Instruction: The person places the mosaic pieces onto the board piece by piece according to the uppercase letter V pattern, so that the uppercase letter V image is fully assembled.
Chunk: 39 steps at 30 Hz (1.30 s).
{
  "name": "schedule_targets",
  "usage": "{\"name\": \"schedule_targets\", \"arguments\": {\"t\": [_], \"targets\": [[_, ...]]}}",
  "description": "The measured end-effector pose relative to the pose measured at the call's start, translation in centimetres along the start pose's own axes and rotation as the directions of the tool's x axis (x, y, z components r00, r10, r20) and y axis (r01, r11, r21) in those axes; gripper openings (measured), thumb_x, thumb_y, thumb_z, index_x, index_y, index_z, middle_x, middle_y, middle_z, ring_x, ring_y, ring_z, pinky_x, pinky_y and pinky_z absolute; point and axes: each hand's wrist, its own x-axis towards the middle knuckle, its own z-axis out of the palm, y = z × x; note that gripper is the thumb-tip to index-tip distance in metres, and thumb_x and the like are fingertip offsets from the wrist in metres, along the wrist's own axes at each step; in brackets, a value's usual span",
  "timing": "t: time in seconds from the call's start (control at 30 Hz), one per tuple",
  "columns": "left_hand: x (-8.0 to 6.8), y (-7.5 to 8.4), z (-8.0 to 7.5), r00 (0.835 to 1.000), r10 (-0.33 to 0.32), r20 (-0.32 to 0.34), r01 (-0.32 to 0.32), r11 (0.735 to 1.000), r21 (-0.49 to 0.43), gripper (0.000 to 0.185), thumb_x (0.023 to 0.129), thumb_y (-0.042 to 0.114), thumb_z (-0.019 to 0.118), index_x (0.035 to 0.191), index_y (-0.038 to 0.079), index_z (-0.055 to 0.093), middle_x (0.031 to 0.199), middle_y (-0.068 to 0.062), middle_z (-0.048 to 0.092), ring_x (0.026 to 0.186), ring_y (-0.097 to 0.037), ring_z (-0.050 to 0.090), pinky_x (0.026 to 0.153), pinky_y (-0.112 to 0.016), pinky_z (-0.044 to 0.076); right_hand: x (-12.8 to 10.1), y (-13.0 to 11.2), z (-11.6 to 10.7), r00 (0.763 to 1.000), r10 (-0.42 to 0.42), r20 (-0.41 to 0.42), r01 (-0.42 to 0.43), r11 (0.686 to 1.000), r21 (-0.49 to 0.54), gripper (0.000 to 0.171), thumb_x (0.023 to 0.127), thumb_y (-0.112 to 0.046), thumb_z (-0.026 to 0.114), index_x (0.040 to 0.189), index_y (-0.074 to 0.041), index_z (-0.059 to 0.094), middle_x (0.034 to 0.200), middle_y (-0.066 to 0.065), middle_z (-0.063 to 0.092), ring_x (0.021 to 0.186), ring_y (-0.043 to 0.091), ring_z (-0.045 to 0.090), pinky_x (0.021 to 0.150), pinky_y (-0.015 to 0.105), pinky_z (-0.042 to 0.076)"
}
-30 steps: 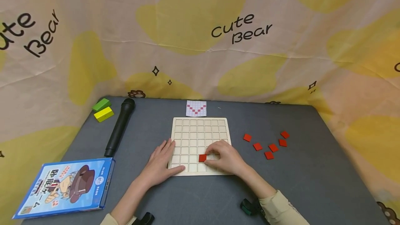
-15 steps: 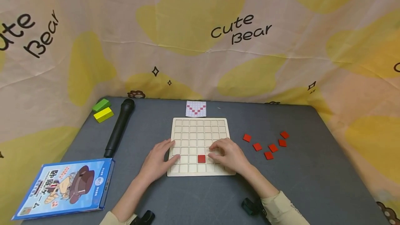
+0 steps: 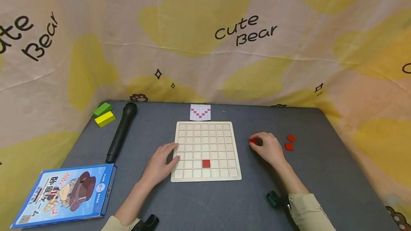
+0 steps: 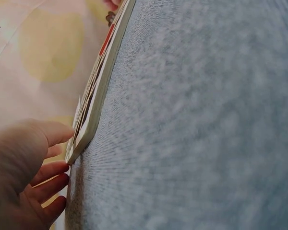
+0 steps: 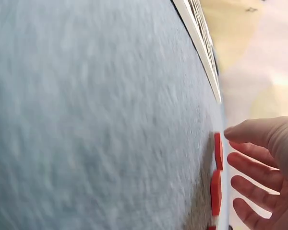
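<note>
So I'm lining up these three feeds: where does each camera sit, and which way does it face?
Head: worn on the head, looking forward and down at the grid board on the gray table; both forearms and hands show.
Left wrist: low by the table, along the board's edge; left hand shows.
Right wrist: low over the table, toward the red tiles; right hand shows.
Shared: all see board and table.

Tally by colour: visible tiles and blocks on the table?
Red tiles: 4 visible, one in the grid board, one at the right hand, two beyond it; others may be hidden.
Green block: 1
Yellow block: 1
Total: 6
</note>
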Motion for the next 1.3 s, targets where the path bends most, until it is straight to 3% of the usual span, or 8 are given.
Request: {"name": "schedule_targets", "arguments": {"t": [0.3, 0.63, 1.03, 1.3], "targets": [[0.1, 0.0, 0.1, 1.000, 0.005, 0.001, -0.005, 1.000, 0.009, 0.047, 0.089, 0.016, 0.072, 0.131, 0.000, 0.059, 0.134, -0.017, 0.056, 0.124, -0.036, 0.051, 0.100, -0.053, 0.041, 0.1, 1.1, -0.5, 0.998, 0.032, 0.054, -0.032, 0.999, -0.009, 0.022, 0.082, -0.012, 0.077, 0.103, -0.007, 0.074, 0.106, 0.015, 0.069, 0.099, 0.036, 0.057, 0.089, 0.054, 0.044], [0.1, 0.0, 0.3, 1.000, 0.014, -0.006, -0.014, 1.000, 0.024, 0.047, 0.088, 0.018, 0.073, 0.130, 0.000, 0.060, 0.131, -0.017, 0.058, 0.122, -0.036, 0.052, 0.099, -0.053, 0.042, 0.0, 0.6, -0.1, 0.999, 0.015, 0.033, -0.015, 1.000, 0.015, 0.028, 0.081, -0.013, 0.078, 0.107, -0.005, 0.073, 0.103, 0.012, 0.070, 0.091, 0.030, 0.059, 0.082, 0.049, 0.048], [0.2, 0.0, 0.3, 1.000, 0.012, 0.011, -0.012, 0.999, 0.031, 0.049, 0.088, 0.019, 0.073, 0.131, 0.000, 0.059, 0.132, -0.019, 0.056, 0.123, -0.037, 0.050, 0.099, -0.054, 0.040, 0.1, -3.0, 1.8, 0.999, -0.028, 0.025, 0.023, 0.982, 0.185, 0.029, 0.081, -0.015, 0.080, 0.108, -0.009, 0.073, 0.103, 0.006, 0.070, 0.091, 0.025, 0.065, 0.080, 0.043, 0.053], [0.2, 0.0, 0.4, 1.000, 0.017, 0.007, -0.018, 0.999, 0.029, 0.050, 0.087, 0.018, 0.073, 0.131, -0.001, 0.059, 0.131, -0.019, 0.055, 0.124, -0.037, 0.049, 0.101, -0.054, 0.039, 0.4, -6.4, 3.6, 0.998, -0.047, 0.049, 0.029, 0.947, 0.319, 0.027, 0.079, -0.011, 0.081, 0.104, -0.010, 0.074, 0.087, 0.002, 0.067, 0.074, 0.017, 0.057, 0.065, 0.031, 0.048]]}}
